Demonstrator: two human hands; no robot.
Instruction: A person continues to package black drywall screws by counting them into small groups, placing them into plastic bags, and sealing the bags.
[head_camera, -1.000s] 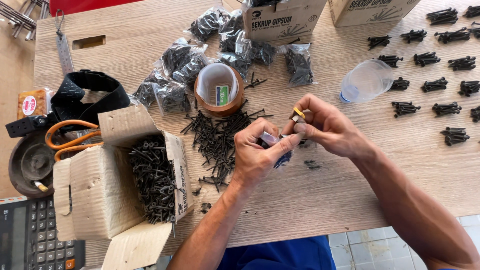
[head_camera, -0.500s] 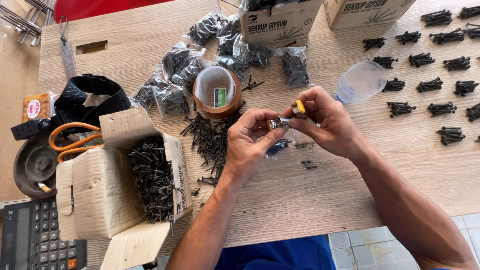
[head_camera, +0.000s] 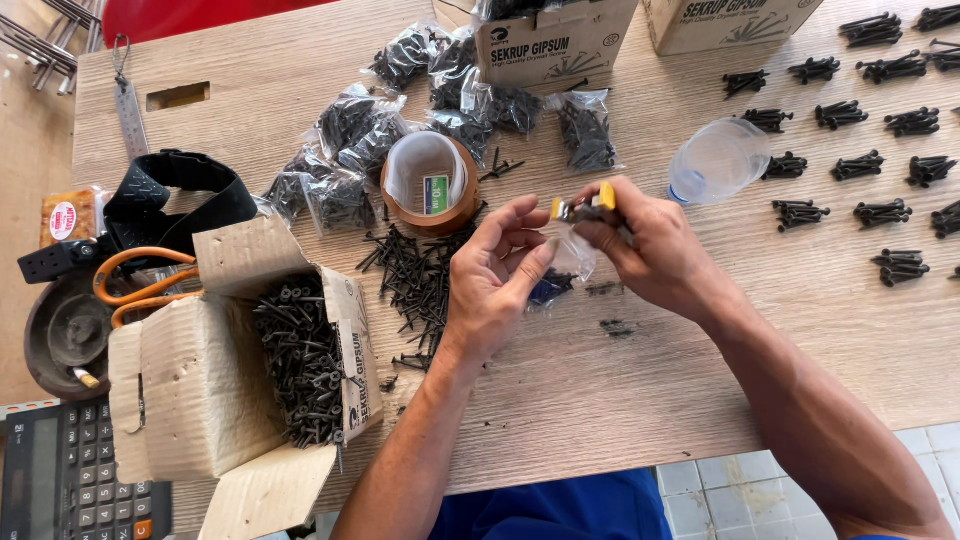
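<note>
Small clear plastic bag (head_camera: 572, 255), crumpled, held above table (head_camera: 640, 400) between my hands. Right hand (head_camera: 650, 245) pinches small yellow-tipped tool (head_camera: 590, 205) at bag top. Left hand (head_camera: 495, 280) fingers loosely curled, touching bag.

Wooden table (head_camera: 640, 400), tiled floor (head_camera: 740, 495)

Wooden table (head_camera: 620, 400): open screw box (head_camera: 240, 370), loose screws (head_camera: 415, 275), bagged screws (head_camera: 350, 150), tape roll (head_camera: 430, 185), plastic cup (head_camera: 715, 162).
</note>
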